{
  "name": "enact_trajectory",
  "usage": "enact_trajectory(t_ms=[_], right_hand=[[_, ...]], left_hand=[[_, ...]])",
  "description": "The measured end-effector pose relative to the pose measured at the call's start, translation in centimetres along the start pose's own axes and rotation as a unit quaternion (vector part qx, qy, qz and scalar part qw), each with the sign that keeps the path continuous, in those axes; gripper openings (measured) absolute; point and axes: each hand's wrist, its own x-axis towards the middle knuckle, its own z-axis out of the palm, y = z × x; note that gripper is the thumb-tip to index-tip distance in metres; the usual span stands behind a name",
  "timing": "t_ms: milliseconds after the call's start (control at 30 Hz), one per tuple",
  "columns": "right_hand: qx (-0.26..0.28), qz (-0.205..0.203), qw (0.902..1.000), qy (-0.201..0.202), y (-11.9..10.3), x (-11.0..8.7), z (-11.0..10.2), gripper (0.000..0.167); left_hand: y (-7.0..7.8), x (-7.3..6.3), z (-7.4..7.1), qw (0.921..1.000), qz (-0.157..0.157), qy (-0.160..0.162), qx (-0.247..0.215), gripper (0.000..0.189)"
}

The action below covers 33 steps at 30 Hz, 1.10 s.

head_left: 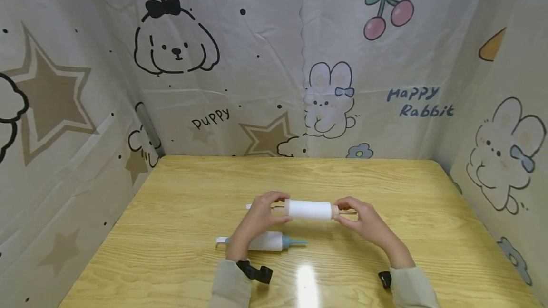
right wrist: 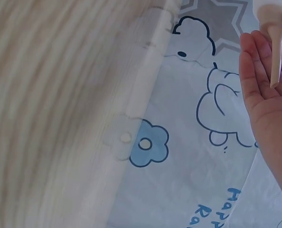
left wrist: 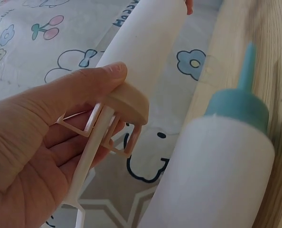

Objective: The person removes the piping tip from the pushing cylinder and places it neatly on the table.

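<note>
Both hands hold a large plunger syringe (head_left: pixel 310 209) level above the table, with a white barrel and beige ends. My left hand (head_left: pixel 257 217) grips its left end; in the left wrist view the thumb lies on the beige collar (left wrist: pixel 126 103), beside the finger loops and plunger rod (left wrist: pixel 91 152). At the other end, fingers of my right hand (head_left: pixel 368 222) pinch the beige cap, whose narrow nozzle (right wrist: pixel 276 61) points over the palm. A second syringe (head_left: pixel 271 241), white with a teal cap and nozzle (left wrist: pixel 238 107), lies on the table below the left wrist, partly hidden by it.
The wood-grain table (head_left: pixel 171 260) ends at a patterned cloth backdrop (head_left: pixel 257 61), which also rises on the left and right sides. A bright light reflection shows on the tabletop between the forearms. Black straps (head_left: pixel 256 272) sit at the wrists.
</note>
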Motion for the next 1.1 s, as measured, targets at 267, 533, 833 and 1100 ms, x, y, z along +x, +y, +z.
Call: enact_trajectory(t_ms=[267, 533, 833, 1100], right_hand=[[0.003, -0.005, 1.0000, -0.002, 0.3, -0.2, -0.2, 0.023], [0.076, 0.072, 0.9942, -0.026, 0.5, -0.1, -0.2, 0.032], [0.197, 0.180, 0.9605, -0.078, 1.2, 0.9, -0.2, 0.052], [0.218, 0.177, 0.9528, -0.116, 1.3, 1.1, 0.1, 0.045]], left_hand=[[0.4, 0.0, 0.3, 0.9999, -0.014, -0.002, -0.005, 0.047], [0.2, -0.1, 0.2, 0.9998, -0.017, 0.005, 0.001, 0.047], [0.1, -0.2, -0.1, 0.9996, -0.023, 0.004, -0.014, 0.048], [0.2, -0.2, -0.1, 0.9999, -0.012, 0.005, -0.006, 0.047]])
